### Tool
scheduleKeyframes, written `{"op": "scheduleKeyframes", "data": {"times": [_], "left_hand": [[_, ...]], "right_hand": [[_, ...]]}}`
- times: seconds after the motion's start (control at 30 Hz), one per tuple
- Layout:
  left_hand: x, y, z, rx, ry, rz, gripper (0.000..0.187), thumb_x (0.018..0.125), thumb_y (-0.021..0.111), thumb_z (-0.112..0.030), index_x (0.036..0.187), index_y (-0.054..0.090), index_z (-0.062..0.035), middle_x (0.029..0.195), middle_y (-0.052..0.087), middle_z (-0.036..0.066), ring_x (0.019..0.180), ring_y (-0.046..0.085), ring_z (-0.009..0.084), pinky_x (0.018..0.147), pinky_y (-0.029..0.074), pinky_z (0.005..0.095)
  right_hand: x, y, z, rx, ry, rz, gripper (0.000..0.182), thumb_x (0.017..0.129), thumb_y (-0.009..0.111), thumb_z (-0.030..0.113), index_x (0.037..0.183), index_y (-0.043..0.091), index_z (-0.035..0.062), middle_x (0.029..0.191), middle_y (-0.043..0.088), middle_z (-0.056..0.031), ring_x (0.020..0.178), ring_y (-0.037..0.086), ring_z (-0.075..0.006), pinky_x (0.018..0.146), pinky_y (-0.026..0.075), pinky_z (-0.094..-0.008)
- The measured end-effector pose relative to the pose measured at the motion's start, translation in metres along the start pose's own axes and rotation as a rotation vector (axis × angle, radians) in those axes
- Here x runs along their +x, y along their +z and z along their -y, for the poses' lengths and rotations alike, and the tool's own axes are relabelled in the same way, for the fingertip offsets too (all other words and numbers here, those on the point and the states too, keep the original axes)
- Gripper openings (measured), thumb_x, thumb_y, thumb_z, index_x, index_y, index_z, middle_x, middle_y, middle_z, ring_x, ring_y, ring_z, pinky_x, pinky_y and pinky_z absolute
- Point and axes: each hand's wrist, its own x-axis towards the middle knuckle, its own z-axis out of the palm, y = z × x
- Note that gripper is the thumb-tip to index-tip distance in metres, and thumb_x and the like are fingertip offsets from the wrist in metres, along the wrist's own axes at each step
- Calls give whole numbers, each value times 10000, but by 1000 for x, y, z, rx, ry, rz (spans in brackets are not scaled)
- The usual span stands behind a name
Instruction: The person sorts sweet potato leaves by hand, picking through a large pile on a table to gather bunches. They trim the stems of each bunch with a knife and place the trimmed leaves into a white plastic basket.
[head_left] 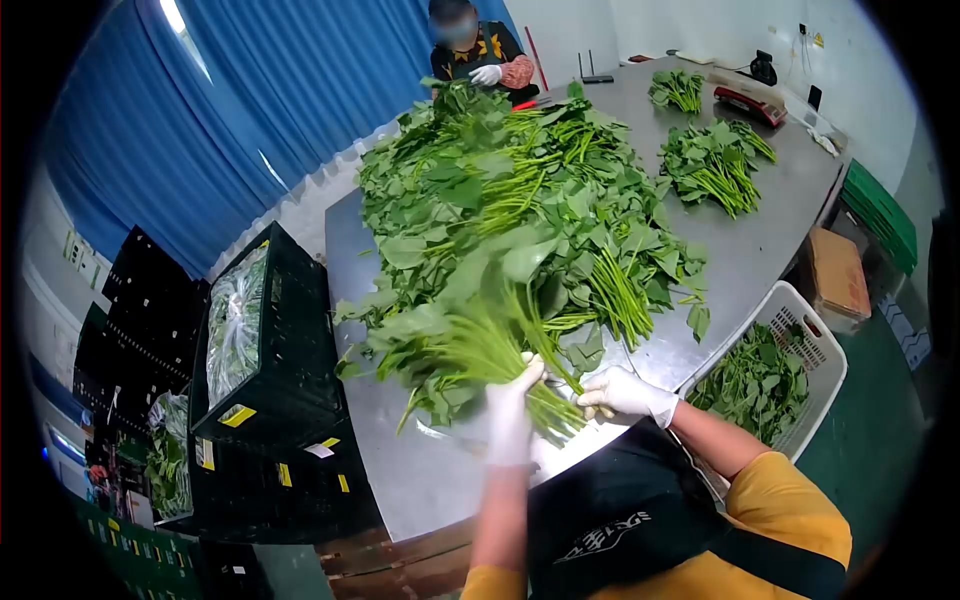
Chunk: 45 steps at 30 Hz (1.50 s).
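Gloved hands meet over the near edge of a steel table (760, 250). Left hand (512, 410), in a white glove, is closed around the stem end of a bunch of leafy greens (470, 345); the bunch slants up and to the left, leaves fanned out, cut stems pointing down toward the person's apron (610, 520). Right hand (625, 392), also white-gloved, touches the same stem ends from the right side, fingers curled against them; whether it grips fully cannot be told.

Bunch lies at the front foot of a large heap of loose greens (520, 190) that runs down the middle of the table. Two smaller piles sit apart on the right part of the table: one mid-table (715, 165), one farther back (678, 90). A red-topped scale (748, 103) stands beside the far pile.

White plastic basket (812, 345) with greens inside sits below the table's right edge. Black crates (270, 350) holding bagged greens are stacked to the left. A co-worker (480, 55) at the far end has one white-gloved hand over the heap.
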Motion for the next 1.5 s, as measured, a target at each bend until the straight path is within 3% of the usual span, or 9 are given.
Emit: {"op": "scheduleKeyframes", "data": {"times": [0.17,0.23,0.53,0.67,0.73,0.77,0.83,0.9,1.5], "left_hand": [[11,15,41,-74,-94,106,269,723,729,73,968,626,33,856,638,70,728,611,154,675,499,268],[-1,31,42,-83,-34,83,278,725,722,84,981,632,29,868,652,70,735,623,155,681,508,264],[4,34,68,-153,31,128,357,758,672,94,1096,583,23,1019,617,85,879,603,166,791,497,281],[11,21,67,-254,31,23,347,796,633,79,1126,550,14,1025,601,97,884,599,170,806,500,282],[-1,30,46,-79,28,109,344,802,622,77,1129,534,10,1004,597,96,875,601,174,791,513,289],[-5,37,48,92,143,166,341,804,604,88,1126,530,6,994,596,104,854,606,186,767,527,301],[-15,44,43,14,46,207,339,806,592,96,1128,530,7,994,597,107,854,609,189,767,529,304],[1,29,66,-268,-203,278,350,806,564,114,1137,528,6,997,602,111,874,616,194,776,530,297],[-14,50,59,-154,-42,172,375,785,628,130,1140,552,35,1019,655,153,895,654,222,797,556,321]], "right_hand": [[-7,-11,-26,-447,-73,-158,139,883,651,135,874,719,14,637,620,-11,487,489,-53,486,412,-226],[-9,-11,-22,14,-83,-221,136,874,660,131,845,719,12,633,615,-7,507,489,-49,498,403,-221],[-24,-25,-75,657,-223,-570,112,899,596,73,879,677,-1,702,619,-13,584,527,-70,528,424,-205],[-43,-89,-102,1606,-628,-541,335,929,598,337,1124,592,64,960,660,-63,781,611,-106,617,503,-184],[-59,-84,-62,1367,-432,-599,419,957,546,371,1222,565,47,1006,664,-78,789,616,-103,571,461,-165],[-47,-75,-63,790,-372,-289,447,977,513,358,1268,542,20,1000,677,-89,748,624,-96,521,413,-156],[-27,-53,-46,401,-101,-160,270,931,585,218,1069,669,1,853,689,-72,562,550,-73,454,367,-183],[-20,-42,-25,322,-84,-42,182,878,639,164,948,701,8,787,655,-34,619,529,-58,518,377,-195],[-9,-18,-50,-31,-250,-443,110,778,694,18,879,654,-6,736,603,-1,646,528,-63,598,439,-212]]}}
